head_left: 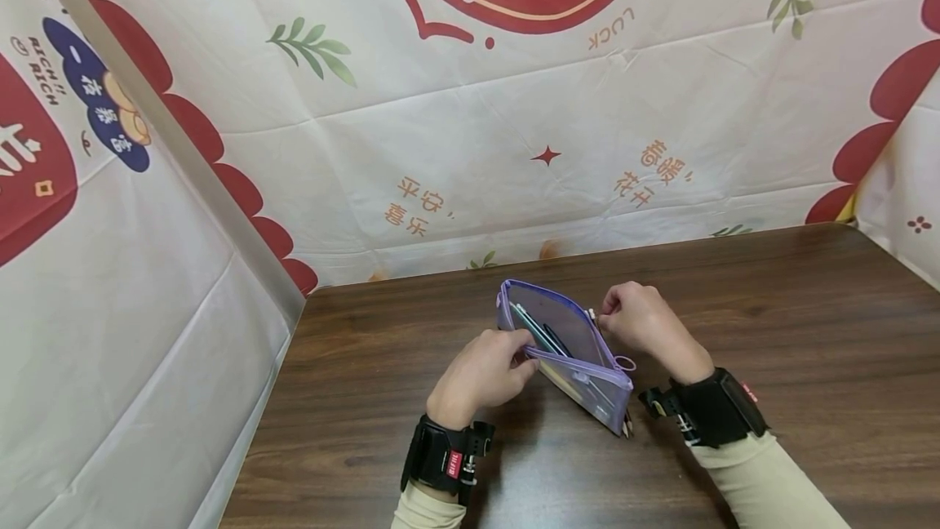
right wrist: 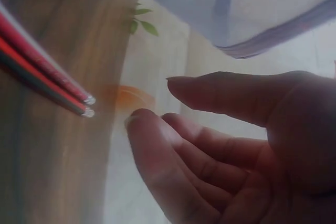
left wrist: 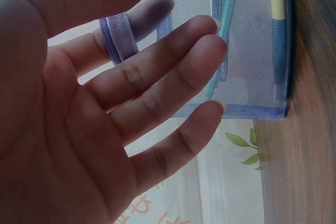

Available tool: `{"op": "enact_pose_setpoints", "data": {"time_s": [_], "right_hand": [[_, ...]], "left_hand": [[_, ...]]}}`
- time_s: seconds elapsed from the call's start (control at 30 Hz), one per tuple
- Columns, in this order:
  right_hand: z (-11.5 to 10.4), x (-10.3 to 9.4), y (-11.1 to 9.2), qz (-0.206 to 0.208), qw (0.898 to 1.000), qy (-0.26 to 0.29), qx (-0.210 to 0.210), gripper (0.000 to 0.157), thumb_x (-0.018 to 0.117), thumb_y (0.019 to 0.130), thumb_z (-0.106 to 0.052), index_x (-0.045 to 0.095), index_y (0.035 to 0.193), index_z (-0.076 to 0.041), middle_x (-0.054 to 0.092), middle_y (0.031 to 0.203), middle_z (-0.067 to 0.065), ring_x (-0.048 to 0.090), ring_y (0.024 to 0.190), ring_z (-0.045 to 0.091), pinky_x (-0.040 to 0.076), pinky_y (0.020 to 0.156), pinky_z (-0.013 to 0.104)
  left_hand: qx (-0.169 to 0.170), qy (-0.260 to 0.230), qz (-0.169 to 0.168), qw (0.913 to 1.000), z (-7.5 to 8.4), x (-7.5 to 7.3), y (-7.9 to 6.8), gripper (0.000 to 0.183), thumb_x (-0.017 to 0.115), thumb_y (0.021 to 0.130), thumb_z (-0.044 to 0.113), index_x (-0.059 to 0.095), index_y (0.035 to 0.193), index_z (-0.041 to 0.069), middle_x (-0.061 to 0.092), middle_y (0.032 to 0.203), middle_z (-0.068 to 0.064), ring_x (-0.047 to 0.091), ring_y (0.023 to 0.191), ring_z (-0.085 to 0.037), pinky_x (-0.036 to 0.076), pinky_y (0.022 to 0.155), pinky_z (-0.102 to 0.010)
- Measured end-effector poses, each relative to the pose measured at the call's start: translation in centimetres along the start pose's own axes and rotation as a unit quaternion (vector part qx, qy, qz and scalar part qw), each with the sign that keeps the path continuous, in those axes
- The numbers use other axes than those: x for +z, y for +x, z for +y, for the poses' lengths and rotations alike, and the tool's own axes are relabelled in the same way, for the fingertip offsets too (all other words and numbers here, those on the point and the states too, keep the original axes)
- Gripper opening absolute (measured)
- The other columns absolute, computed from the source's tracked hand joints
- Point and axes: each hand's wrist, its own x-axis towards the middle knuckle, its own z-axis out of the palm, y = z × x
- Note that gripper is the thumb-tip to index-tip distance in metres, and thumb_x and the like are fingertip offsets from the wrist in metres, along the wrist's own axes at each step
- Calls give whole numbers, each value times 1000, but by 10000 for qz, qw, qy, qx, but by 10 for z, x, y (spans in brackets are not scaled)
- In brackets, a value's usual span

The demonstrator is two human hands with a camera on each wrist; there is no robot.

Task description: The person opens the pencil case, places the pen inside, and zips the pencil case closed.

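A purple mesh pencil case (head_left: 587,382) stands with its zipped top spread apart. My left hand (head_left: 485,370) holds the near rim; in the left wrist view, one finger shows through the mesh behind the zip strip (left wrist: 121,35). Inside are a teal pen (left wrist: 229,19) and a yellow-and-blue one (left wrist: 278,3). My right hand (head_left: 646,325) is beside the far rim, thumb and index finger apart with nothing visible between them. Two reddish pencils (right wrist: 44,56) with pale ends are left of those fingers in the right wrist view. Sharpened tips (head_left: 627,426) show by the case's lower right corner.
The brown wooden table (head_left: 352,398) runs under both hands. A white printed cloth (head_left: 470,145) hangs behind its far edge, and another cloth panel (head_left: 147,349) stands on the left. A purple loop (head_left: 625,363) sticks out at the case's right end.
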Motion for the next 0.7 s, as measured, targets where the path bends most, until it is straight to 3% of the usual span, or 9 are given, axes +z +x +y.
{"op": "enact_pose_setpoints", "data": {"time_s": [0.23, 0.53, 0.7], "right_hand": [[8, 9, 3, -392, 9991, -10, 183, 20, 61, 83, -9, 56, 64, -7, 53, 62, 3, 49, 56, 17, 39, 50, 31], [15, 21, 4, -642, 9979, 9, 111, 35, 52, 78, -2, 34, 51, -14, 24, 50, -6, 24, 44, 7, 20, 43, 23], [16, 23, 4, -719, 9973, -58, 117, 33, 51, 75, 1, 35, 51, -14, 26, 51, -6, 25, 44, 8, 21, 43, 24]], "left_hand": [[13, 24, 9, 10000, -1, 0, 1, 7, 62, 89, 21, 63, 88, 14, 55, 68, 4, 44, 54, -4, 35, 46, -18], [8, 78, 8, 10000, -1, 0, 1, 9, 62, 89, 23, 63, 88, 15, 55, 69, 4, 44, 55, -4, 35, 47, -18], [-20, 48, -4, 10000, -1, -1, 1, 9, 62, 89, 23, 63, 88, 15, 56, 69, 4, 45, 54, -4, 36, 47, -19]]}}
